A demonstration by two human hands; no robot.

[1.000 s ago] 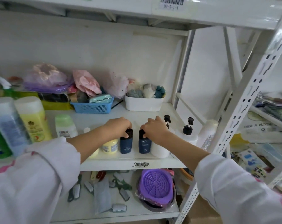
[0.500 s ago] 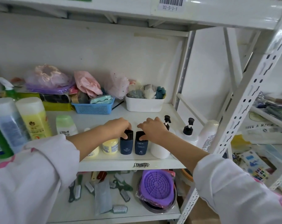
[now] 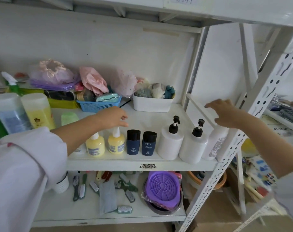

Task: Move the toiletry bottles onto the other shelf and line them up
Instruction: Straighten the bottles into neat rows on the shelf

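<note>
Along the front of the middle shelf [image 3: 142, 163] stands a row of bottles: two small yellow bottles [image 3: 116, 144], two dark blue bottles with black caps [image 3: 133, 142], two white pump bottles [image 3: 170, 143] and a white tube-like bottle [image 3: 216, 144] at the right end. My left hand [image 3: 112, 117] hovers just above the white cap of the right yellow bottle, fingers spread, holding nothing. My right hand [image 3: 226, 113] is raised over the white bottle at the right end, open and apart from it.
At the left stand a large yellow bottle [image 3: 36, 109], a blue-white bottle [image 3: 8, 113] and a pale green cap [image 3: 69, 117]. Behind are a blue basket [image 3: 98, 104] and a white bin [image 3: 152, 103]. Below lie brushes and a purple disc [image 3: 162, 188]. A perforated post [image 3: 253, 118] stands at the right.
Both hands let go of the two dark blue bottles. My left hand moved left over a yellow bottle, my right hand lifted and swung right past the pump bottles.
</note>
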